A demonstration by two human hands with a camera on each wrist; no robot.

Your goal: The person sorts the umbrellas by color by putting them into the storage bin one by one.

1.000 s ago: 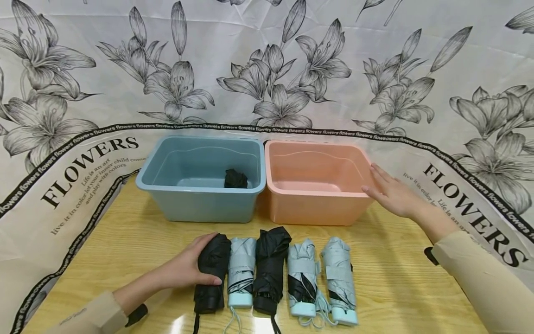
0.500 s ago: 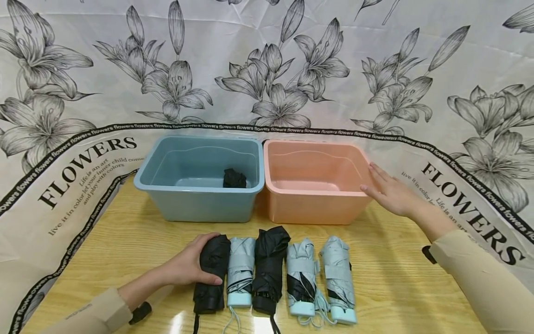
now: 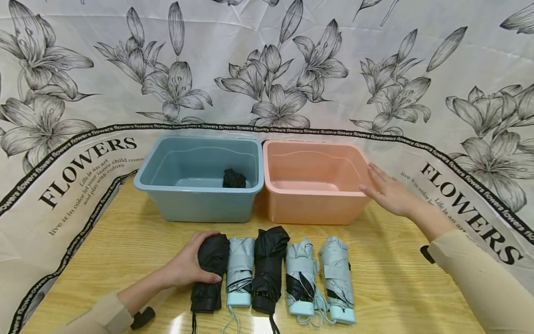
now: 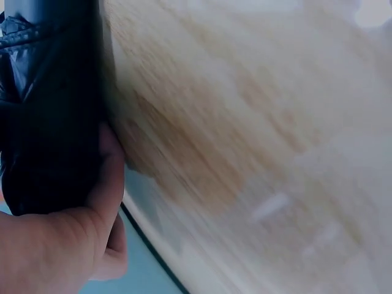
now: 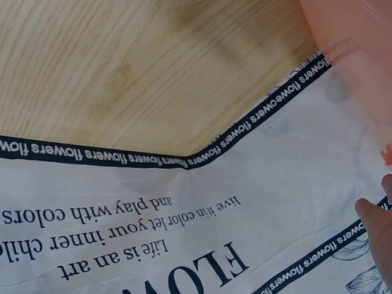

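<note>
In the head view my left hand grips the leftmost black folded umbrella, thumb on its right side and fingers round its far end. The left wrist view shows the same black umbrella along the left edge, with fingers against its side. To its right lie a light blue-grey folded umbrella, another black one, and two more blue-grey ones, a near one and the rightmost. My right hand rests with straight fingers on the right rim of the pink bin.
A blue bin stands left of the pink one, holding a black bundle. Both stand on a wooden table before a flower-printed cloth. Light blue cords trail from the blue-grey umbrellas.
The black umbrella in my left hand has shifted slightly left, its handle end now a little farther from the neighbouring blue-grey one. My right hand stays at the pink bin's rim.
</note>
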